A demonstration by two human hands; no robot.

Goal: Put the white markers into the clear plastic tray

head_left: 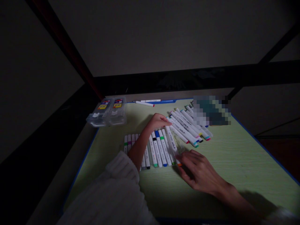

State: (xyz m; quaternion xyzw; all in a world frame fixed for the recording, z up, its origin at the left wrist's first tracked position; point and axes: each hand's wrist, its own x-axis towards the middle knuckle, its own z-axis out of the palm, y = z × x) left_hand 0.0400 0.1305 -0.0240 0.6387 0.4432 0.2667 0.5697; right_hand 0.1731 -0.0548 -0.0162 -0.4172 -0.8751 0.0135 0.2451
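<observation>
Row of markers (160, 150) laid out mid-counter (243, 162); pile (186, 125) toward far right corner not yet in it. Left hand (157, 122), nearly closed, and right hand (200, 172), half-curled, meet the end marker (172, 142); grip unclear.

Right hand (199, 171) at lower end of white marker (172, 140); left hand (157, 122) at upper, possibly touching; marker row (154, 151) beside.

Free tabletop (246, 159) rightward, marker pile (187, 123) blocking ahead
</observation>
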